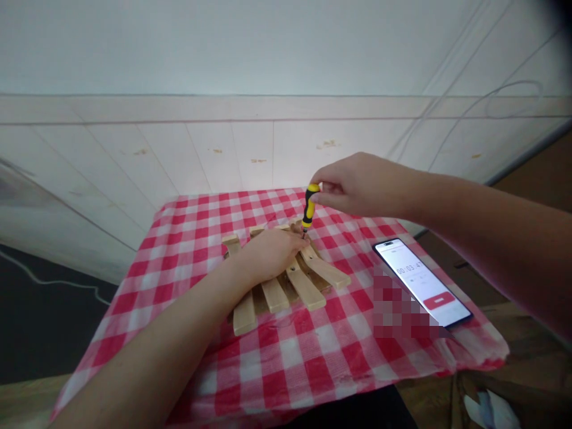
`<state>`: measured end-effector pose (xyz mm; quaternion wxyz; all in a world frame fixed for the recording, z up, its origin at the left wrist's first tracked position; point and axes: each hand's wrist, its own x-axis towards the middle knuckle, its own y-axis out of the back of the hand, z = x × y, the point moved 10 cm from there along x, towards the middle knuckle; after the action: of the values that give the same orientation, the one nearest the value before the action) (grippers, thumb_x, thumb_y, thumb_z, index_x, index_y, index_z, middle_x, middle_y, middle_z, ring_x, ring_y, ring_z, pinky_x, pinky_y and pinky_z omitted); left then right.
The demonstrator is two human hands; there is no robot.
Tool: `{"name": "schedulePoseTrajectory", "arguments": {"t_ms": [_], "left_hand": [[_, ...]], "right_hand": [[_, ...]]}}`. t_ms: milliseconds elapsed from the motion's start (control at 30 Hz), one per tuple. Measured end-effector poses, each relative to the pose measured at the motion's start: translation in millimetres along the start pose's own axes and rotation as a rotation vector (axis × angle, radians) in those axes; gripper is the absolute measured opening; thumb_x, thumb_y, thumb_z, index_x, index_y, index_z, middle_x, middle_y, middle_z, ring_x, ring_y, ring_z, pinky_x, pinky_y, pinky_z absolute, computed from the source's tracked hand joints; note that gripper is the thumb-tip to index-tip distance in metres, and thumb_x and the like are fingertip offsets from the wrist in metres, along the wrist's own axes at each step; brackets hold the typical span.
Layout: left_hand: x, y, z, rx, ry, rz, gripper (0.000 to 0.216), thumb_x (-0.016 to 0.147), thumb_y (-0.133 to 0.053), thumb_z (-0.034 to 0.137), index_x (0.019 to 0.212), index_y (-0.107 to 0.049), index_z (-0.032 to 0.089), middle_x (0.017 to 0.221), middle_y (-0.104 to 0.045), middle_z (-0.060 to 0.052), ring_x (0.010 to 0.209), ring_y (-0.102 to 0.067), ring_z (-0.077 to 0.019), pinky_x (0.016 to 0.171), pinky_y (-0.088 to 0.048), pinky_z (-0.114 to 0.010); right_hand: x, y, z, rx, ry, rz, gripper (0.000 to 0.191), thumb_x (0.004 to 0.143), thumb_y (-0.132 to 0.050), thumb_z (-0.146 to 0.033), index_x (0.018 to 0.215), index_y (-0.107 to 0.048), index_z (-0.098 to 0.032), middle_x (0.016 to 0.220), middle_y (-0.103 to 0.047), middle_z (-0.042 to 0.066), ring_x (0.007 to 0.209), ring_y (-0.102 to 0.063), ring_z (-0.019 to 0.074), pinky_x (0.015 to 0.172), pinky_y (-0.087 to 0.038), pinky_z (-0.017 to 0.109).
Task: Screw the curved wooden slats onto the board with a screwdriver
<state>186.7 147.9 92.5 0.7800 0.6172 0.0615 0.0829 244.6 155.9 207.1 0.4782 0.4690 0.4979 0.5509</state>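
A yellow-and-black screwdriver (309,205) stands almost upright, slightly tilted, its tip down at the far right part of a wooden slatted piece (308,289). My right hand (346,183) is closed round the top of its handle. Over the middle of the slats lies my left hand (277,250), its fingers bent together and pressing on the wood, with fingertips close to the screwdriver's tip. The pale slats fan out toward me over darker wood, and small dark holes or screws show in some. Whatever is right under the tip is too small to make out.
A red-and-white checked cloth (250,381) covers the table. A phone (422,283) with a timer on its screen lies at the right, beside a blurred patch. A panelled white wall (250,155) rises behind the table's far edge.
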Motion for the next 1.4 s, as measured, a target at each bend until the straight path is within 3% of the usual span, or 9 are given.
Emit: {"name": "schedulePoseTrajectory", "arguments": {"t_ms": [167,300,400,600,833,1033,1233,1300,1400], "left_hand": [[0,2,3,0.001,-0.014,-0.007,0.032,0.092,-0.036,0.014,0.102,-0.066,0.019,0.105,-0.071,-0.005,0.099,-0.065,-0.0185,0.087,-0.049,-0.03],[-1,2,1,0.0,0.008,-0.017,0.032,0.091,-0.037,0.014,0.102,-0.066,0.018,0.105,-0.07,-0.005,0.097,-0.066,-0.0189,0.084,-0.05,-0.03],[0,0,0,-0.009,0.015,-0.024,0.031,0.09,-0.038,0.013,0.102,-0.066,0.019,0.104,-0.071,-0.004,0.096,-0.066,-0.0186,0.083,-0.05,-0.03],[0,1,0,0.012,0.016,-0.01,0.033,0.091,-0.038,0.015,0.107,-0.066,0.021,0.11,-0.069,-0.004,0.101,-0.064,-0.0198,0.087,-0.049,-0.032],[0,0,-3,0.005,0.023,-0.005,0.03,0.09,-0.04,0.015,0.104,-0.067,0.02,0.104,-0.071,-0.004,0.094,-0.066,-0.0181,0.079,-0.049,-0.028],[1,0,-3,0.04,0.04,-0.014,0.032,0.092,-0.038,0.017,0.108,-0.066,0.02,0.104,-0.071,-0.005,0.093,-0.066,-0.0179,0.079,-0.05,-0.028],[0,0,-1,0.038,0.037,-0.021,0.031,0.09,-0.039,0.014,0.101,-0.068,0.019,0.101,-0.071,-0.005,0.092,-0.066,-0.0178,0.079,-0.051,-0.028],[-1,-1,-1,0.025,0.027,-0.014,0.03,0.091,-0.04,0.015,0.101,-0.068,0.019,0.102,-0.071,-0.004,0.093,-0.066,-0.0178,0.081,-0.051,-0.028],[0,-1,-1,0.02,0.007,0.009,0.031,0.092,-0.04,0.017,0.106,-0.067,0.021,0.104,-0.071,-0.004,0.095,-0.066,-0.0183,0.084,-0.05,-0.03]], "right_hand": [[16,-5,18,-0.094,-0.116,0.059,0.037,0.085,-0.042,-0.042,0.084,-0.071,-0.019,0.074,-0.068,0.008,0.067,-0.057,0.0201,0.059,-0.034,0.031],[7,-8,4,0.124,0.095,0.021,0.039,0.089,-0.038,-0.036,0.112,-0.066,-0.022,0.098,-0.071,0.005,0.078,-0.06,0.0173,0.067,-0.039,0.029],[-2,-12,-5,0.105,0.178,-0.083,0.037,0.09,-0.04,-0.04,0.109,-0.067,-0.024,0.094,-0.072,0.003,0.077,-0.06,0.0165,0.067,-0.04,0.027],[13,-10,21,-0.132,-0.271,0.021,0.063,0.09,-0.029,-0.061,0.086,-0.07,-0.014,0.076,-0.067,0.013,0.073,-0.061,0.0236,0.063,-0.038,0.032],[-12,-18,-15,0.178,0.173,-0.127,0.042,0.092,-0.037,-0.046,0.121,-0.057,-0.022,0.1,-0.069,0.008,0.082,-0.061,0.0187,0.069,-0.04,0.029],[11,-15,27,-0.11,-0.236,0.036,0.058,0.087,-0.037,-0.061,0.091,-0.07,-0.014,0.078,-0.068,0.013,0.076,-0.062,0.0266,0.065,-0.039,0.035],[-7,-19,-18,0.217,0.248,-0.022,0.042,0.092,-0.039,-0.037,0.127,-0.055,-0.018,0.115,-0.066,0.01,0.096,-0.06,0.0197,0.076,-0.043,0.031],[-10,-26,-12,0.168,0.198,-0.117,0.04,0.091,-0.04,-0.041,0.117,-0.061,-0.018,0.102,-0.069,0.011,0.086,-0.062,0.0212,0.071,-0.044,0.032],[1,-25,17,-0.065,-0.126,-0.123,0.056,0.087,-0.038,-0.061,0.091,-0.07,-0.016,0.076,-0.068,0.014,0.076,-0.062,0.0278,0.065,-0.042,0.037]]}}
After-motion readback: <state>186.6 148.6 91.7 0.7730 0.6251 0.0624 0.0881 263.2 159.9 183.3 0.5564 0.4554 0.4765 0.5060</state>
